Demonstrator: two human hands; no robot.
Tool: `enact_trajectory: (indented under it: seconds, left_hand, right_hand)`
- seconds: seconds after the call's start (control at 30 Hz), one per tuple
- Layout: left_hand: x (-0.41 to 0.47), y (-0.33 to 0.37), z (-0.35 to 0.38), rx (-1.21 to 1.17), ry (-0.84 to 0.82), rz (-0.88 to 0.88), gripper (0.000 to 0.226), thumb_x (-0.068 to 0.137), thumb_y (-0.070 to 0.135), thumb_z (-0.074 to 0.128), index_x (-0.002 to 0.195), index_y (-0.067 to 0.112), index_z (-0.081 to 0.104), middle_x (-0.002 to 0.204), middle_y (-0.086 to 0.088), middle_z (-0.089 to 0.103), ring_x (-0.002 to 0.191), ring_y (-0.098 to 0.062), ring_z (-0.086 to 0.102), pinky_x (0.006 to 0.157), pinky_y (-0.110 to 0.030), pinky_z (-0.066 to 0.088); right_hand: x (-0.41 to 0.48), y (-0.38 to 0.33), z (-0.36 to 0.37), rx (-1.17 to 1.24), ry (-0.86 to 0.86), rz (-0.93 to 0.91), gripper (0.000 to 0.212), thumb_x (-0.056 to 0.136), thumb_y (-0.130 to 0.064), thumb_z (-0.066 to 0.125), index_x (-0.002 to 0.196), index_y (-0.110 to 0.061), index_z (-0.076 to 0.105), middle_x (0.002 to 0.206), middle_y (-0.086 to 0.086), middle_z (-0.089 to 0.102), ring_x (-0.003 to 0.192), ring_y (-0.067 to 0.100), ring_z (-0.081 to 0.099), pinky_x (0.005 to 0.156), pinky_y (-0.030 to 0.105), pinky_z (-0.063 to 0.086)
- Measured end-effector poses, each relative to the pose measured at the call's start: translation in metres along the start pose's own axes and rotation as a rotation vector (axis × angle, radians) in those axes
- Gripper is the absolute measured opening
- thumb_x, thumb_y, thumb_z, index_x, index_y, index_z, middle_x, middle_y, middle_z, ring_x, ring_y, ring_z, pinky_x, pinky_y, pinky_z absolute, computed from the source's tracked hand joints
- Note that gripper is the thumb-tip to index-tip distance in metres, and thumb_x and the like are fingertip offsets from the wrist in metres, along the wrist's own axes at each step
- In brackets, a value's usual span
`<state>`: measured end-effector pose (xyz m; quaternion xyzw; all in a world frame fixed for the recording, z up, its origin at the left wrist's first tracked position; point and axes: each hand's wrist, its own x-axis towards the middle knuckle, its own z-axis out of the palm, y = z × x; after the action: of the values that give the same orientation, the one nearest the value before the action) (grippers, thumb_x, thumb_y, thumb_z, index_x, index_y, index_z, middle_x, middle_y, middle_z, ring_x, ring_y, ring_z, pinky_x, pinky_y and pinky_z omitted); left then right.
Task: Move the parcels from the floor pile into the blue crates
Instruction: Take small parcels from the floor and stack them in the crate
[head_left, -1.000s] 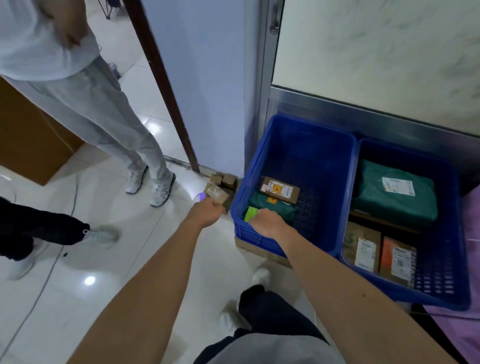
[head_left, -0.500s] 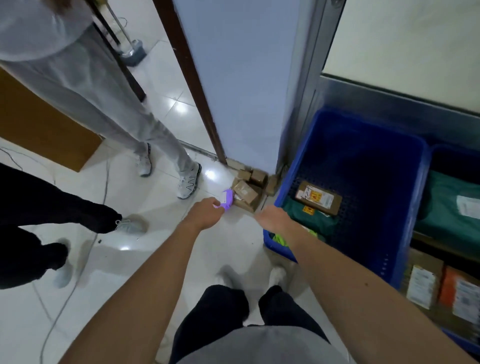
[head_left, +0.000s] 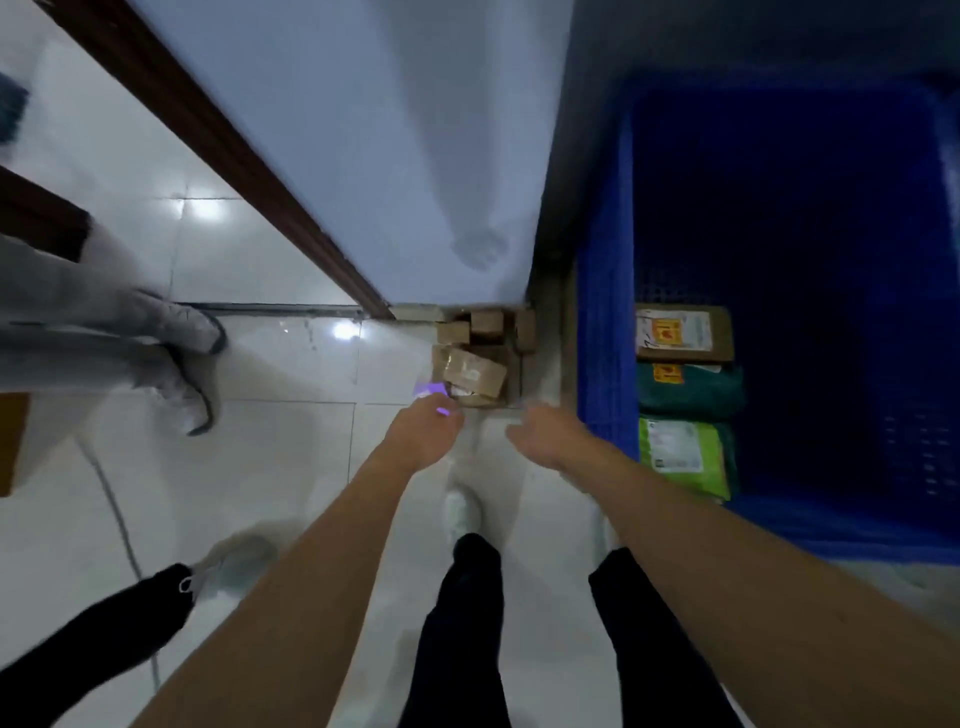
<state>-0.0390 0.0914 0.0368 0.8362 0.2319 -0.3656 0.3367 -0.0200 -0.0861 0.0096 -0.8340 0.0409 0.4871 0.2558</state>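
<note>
Plainly both hands reach down toward the floor pile; the left hand (head_left: 423, 436) is curled round a small purple-glowing object (head_left: 434, 391), too blurred to name, held just at the near edge of the pile; the right hand (head_left: 545, 436) is empty, its fingers loose and relaxed, just short of the parcels, and I judge it is kept free to do the lifting while the left is occupied; the pile of small cardboard parcels (head_left: 475, 358) lies on the tiled floor (head_left: 291, 452), wedged in the corner between the foot of the pale blue panel (head_left: 363, 156) and the blue crate (head_left: 605, 322), so the carry is short, up and over the crate's near wall; the topmost parcel (head_left: 475, 371) lies tilted on the others and looks the easiest to take first; inside the crate three parcels lie in a row along the wall nearest the pile: a brown carton (head_left: 683, 332) with a yellow-and-red label, a dark green mailer bag (head_left: 693, 392) beside it, and a light green mailer bag (head_left: 680, 457) nearest the person; the rest of the crate's bottom is too dark to read; a bystander in grey trousers (head_left: 104, 322) and a second bystander in black trousers (head_left: 104, 623) stand to the left, well apart from the pile.
</note>
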Motion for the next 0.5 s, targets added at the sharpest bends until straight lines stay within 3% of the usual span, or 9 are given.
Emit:
enact_trajectory:
  seconds: [0.07,0.2,0.27,0.37,0.43,0.5]
  left_hand:
    - [0.039,-0.022,0.003,0.007,-0.025,-0.018,0.018,0.100,0.021,0.051,0.107,0.011,0.063,0.112,-0.010,0.059,0.104,-0.031,0.061,0.086,-0.030,0.047]
    - [0.124,-0.068,0.016,0.020,-0.077,-0.029,0.022,0.099,0.022,0.052,0.120,0.026,0.059,0.114,-0.003,0.060,0.096,-0.018,0.055,0.081,-0.022,0.044]
    - [0.169,-0.090,0.027,0.054,-0.107,-0.034,0.036,0.100,0.022,0.052,0.135,0.020,0.056,0.117,0.000,0.057,0.096,-0.018,0.055,0.077,-0.019,0.047]
    - [0.233,-0.120,0.048,0.071,-0.098,-0.051,0.039,0.100,0.023,0.051,0.138,0.016,0.054,0.138,-0.006,0.057,0.120,-0.027,0.057,0.100,-0.033,0.047]
    - [0.272,-0.137,0.065,0.014,-0.071,-0.054,0.040,0.098,0.027,0.055,0.136,0.014,0.054,0.136,-0.011,0.059,0.120,-0.033,0.058,0.103,-0.038,0.046]
    - [0.302,-0.148,0.080,0.021,-0.060,-0.036,0.043,0.098,0.027,0.056,0.139,0.017,0.052,0.138,-0.009,0.058,0.123,-0.032,0.056,0.103,-0.033,0.044]
  right_hand:
    - [0.037,0.007,0.024,0.031,0.005,0.028,0.028,0.099,-0.036,0.046,0.078,-0.018,0.050,0.089,0.001,0.054,0.091,0.023,0.053,0.070,0.028,0.039]
    - [0.114,0.022,0.066,0.045,-0.014,0.132,0.036,0.096,-0.043,0.041,0.114,-0.014,0.053,0.107,0.008,0.054,0.094,0.025,0.053,0.058,0.028,0.033]
    - [0.156,0.029,0.084,0.064,-0.012,0.183,0.051,0.098,-0.044,0.040,0.136,-0.011,0.045,0.129,0.011,0.055,0.111,0.028,0.055,0.073,0.031,0.041]
    - [0.215,0.037,0.105,0.140,0.012,0.246,0.069,0.098,-0.044,0.042,0.156,-0.011,0.023,0.149,0.012,0.046,0.128,0.031,0.051,0.096,0.036,0.045]
    - [0.252,0.045,0.113,0.180,0.034,0.276,0.069,0.098,-0.043,0.043,0.157,-0.012,0.023,0.148,0.013,0.047,0.127,0.033,0.052,0.098,0.038,0.046]
    - [0.288,0.051,0.120,0.218,0.042,0.307,0.068,0.098,-0.043,0.047,0.154,-0.013,0.026,0.146,0.013,0.048,0.125,0.033,0.053,0.095,0.037,0.046]
